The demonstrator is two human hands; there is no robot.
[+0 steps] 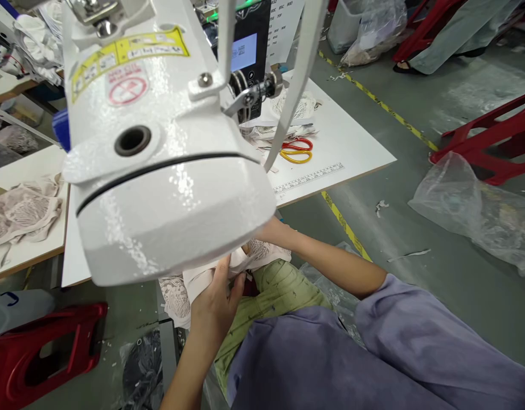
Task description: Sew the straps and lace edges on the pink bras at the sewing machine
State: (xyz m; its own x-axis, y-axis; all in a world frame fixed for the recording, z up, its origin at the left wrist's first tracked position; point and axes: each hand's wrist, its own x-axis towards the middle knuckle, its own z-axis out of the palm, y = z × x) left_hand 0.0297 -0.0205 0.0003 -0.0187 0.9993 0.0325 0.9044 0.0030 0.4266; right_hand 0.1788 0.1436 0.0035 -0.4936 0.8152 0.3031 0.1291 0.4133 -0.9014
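Observation:
A large white sewing machine head (160,171) fills the upper left and hides much of the work below it. My left hand (215,302) pinches pale lace fabric (189,285) at the machine's lower edge, thumb and fingers pressed on the cloth. My right forearm reaches in from the right; my right hand (269,230) disappears under the machine, fingers hidden, next to a piece of lace fabric (266,250). A white strap (296,80) hangs down from above in front of the machine.
Red and yellow scissors (296,151) lie on the white table (352,148) behind the machine. More lace pieces (23,210) lie on a table at left. Red stools (49,347), plastic bags (476,205) and yellow floor tape surround. Another person's legs (450,34) show at top right.

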